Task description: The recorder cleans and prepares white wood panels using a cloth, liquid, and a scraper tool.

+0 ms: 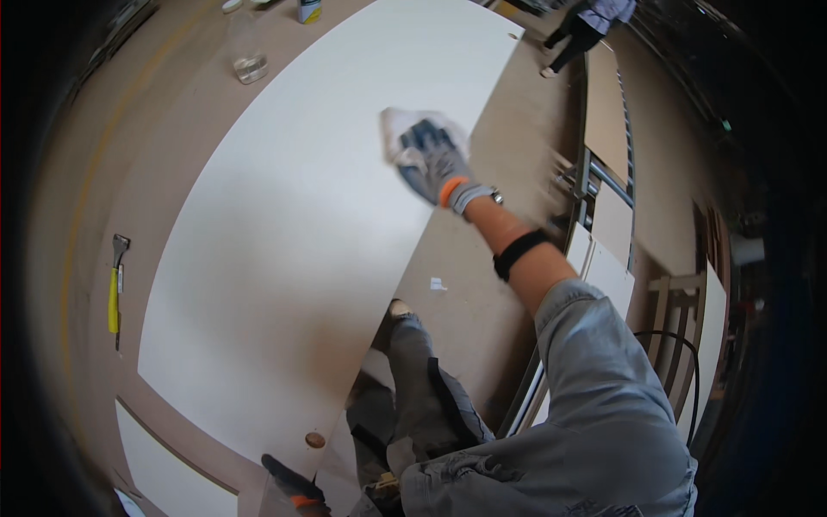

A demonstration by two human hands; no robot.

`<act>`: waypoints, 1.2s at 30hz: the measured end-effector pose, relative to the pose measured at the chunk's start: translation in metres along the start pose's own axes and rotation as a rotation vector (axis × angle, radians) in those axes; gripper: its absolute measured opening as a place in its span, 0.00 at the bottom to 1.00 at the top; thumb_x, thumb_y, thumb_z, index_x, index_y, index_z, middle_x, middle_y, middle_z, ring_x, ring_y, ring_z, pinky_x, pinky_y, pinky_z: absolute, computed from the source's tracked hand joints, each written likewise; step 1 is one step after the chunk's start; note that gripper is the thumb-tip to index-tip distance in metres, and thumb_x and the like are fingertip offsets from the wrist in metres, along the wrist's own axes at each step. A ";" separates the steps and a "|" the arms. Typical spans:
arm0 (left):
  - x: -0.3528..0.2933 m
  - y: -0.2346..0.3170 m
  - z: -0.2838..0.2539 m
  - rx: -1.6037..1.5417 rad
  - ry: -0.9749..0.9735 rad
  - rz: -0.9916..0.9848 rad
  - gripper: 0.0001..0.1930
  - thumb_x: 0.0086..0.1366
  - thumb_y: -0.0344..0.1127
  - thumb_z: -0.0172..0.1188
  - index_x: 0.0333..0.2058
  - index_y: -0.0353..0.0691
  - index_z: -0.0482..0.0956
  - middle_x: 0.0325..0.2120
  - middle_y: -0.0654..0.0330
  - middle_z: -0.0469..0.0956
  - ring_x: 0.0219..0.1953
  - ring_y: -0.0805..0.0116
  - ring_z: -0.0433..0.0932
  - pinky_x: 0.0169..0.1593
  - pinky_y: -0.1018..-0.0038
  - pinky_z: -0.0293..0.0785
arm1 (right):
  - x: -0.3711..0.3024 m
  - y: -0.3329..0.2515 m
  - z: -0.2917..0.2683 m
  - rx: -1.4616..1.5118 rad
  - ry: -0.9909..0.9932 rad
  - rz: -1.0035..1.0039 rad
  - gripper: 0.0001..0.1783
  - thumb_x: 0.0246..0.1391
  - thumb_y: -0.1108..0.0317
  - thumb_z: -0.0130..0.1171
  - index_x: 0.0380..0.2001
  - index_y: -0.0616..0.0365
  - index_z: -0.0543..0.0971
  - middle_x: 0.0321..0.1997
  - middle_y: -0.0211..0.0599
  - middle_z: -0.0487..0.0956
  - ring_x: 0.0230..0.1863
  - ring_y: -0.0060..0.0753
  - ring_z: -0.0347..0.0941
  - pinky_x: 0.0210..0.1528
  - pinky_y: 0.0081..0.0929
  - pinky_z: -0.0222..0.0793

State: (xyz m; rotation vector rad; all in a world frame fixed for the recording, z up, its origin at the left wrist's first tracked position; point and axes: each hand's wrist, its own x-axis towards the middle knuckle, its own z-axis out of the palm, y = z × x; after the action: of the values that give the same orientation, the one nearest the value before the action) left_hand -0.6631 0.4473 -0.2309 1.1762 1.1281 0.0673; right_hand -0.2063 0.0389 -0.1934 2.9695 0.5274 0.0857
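A large white panel (284, 215) stretches out in front of me, with a round brown hole (315, 440) near its close corner and a smaller one at the far right corner. My right hand (433, 162), in a grey and dark blue glove with an orange cuff band, presses a crumpled whitish cloth (394, 129) against the panel near its right edge. Both are slightly blurred. At the lower edge, my gloved left hand (291, 481) rests by the panel's near corner, fingers stretched out and holding nothing; part of it is cut off.
Left of the panel, a scraper with a yellow handle (114, 297) lies on the brown surface. A clear bottle (250, 67) and a can (309, 10) stand farther back. To the right are a roller conveyor with boards (606, 121), a black cable (694, 370) and another person (586, 34).
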 end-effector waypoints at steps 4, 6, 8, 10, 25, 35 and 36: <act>0.010 -0.014 -0.023 -0.033 0.077 0.024 0.39 0.64 0.65 0.40 0.61 0.36 0.58 0.57 0.55 0.66 0.56 0.55 0.67 0.58 0.62 0.64 | 0.057 0.060 0.012 0.142 -0.026 0.175 0.35 0.59 0.45 0.34 0.65 0.53 0.56 0.70 0.48 0.50 0.72 0.51 0.37 0.71 0.42 0.31; 0.021 -0.022 -0.034 -0.059 0.073 0.044 0.39 0.64 0.65 0.39 0.61 0.35 0.58 0.57 0.55 0.66 0.56 0.55 0.67 0.58 0.62 0.63 | 0.069 0.055 0.009 -0.011 0.015 0.152 0.34 0.57 0.44 0.37 0.62 0.51 0.61 0.66 0.46 0.56 0.69 0.49 0.45 0.67 0.47 0.39; 0.023 -0.024 -0.032 -0.144 -0.145 0.097 0.40 0.65 0.65 0.37 0.60 0.34 0.59 0.55 0.54 0.67 0.55 0.56 0.67 0.58 0.63 0.63 | 0.067 0.027 0.005 0.057 0.023 -0.063 0.31 0.53 0.44 0.43 0.56 0.49 0.69 0.61 0.41 0.62 0.66 0.47 0.51 0.63 0.55 0.46; 0.025 -0.019 -0.017 -0.112 -0.058 0.080 0.40 0.65 0.65 0.37 0.60 0.33 0.59 0.55 0.53 0.67 0.55 0.55 0.67 0.58 0.63 0.63 | 0.041 -0.048 -0.018 0.407 -0.059 -0.282 0.25 0.51 0.46 0.47 0.48 0.46 0.74 0.59 0.39 0.65 0.65 0.47 0.52 0.65 0.54 0.42; 0.010 0.013 0.040 0.039 0.219 0.040 0.41 0.64 0.64 0.40 0.60 0.31 0.57 0.55 0.48 0.65 0.55 0.50 0.66 0.57 0.61 0.64 | 0.129 0.036 -0.006 0.205 -0.014 0.097 0.28 0.52 0.49 0.44 0.52 0.54 0.68 0.56 0.43 0.67 0.59 0.44 0.60 0.62 0.48 0.50; -0.011 0.017 0.033 0.100 0.328 -0.022 0.42 0.63 0.64 0.43 0.60 0.30 0.55 0.55 0.44 0.64 0.55 0.47 0.66 0.57 0.59 0.64 | 0.058 -0.230 -0.016 0.868 0.333 -0.759 0.21 0.39 0.55 0.62 0.39 0.49 0.78 0.54 0.40 0.71 0.64 0.53 0.56 0.67 0.53 0.43; -0.010 0.020 0.036 0.117 0.341 -0.025 0.42 0.63 0.64 0.43 0.60 0.29 0.55 0.55 0.44 0.64 0.55 0.46 0.65 0.57 0.59 0.64 | 0.034 -0.275 -0.029 0.831 0.197 -0.920 0.20 0.42 0.54 0.59 0.39 0.51 0.77 0.55 0.40 0.71 0.63 0.51 0.58 0.68 0.52 0.44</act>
State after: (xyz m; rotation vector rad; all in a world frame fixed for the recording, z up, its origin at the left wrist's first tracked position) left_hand -0.6324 0.4255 -0.2116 1.2848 1.4618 0.1903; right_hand -0.2700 0.3102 -0.1993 3.0111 2.3580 0.0776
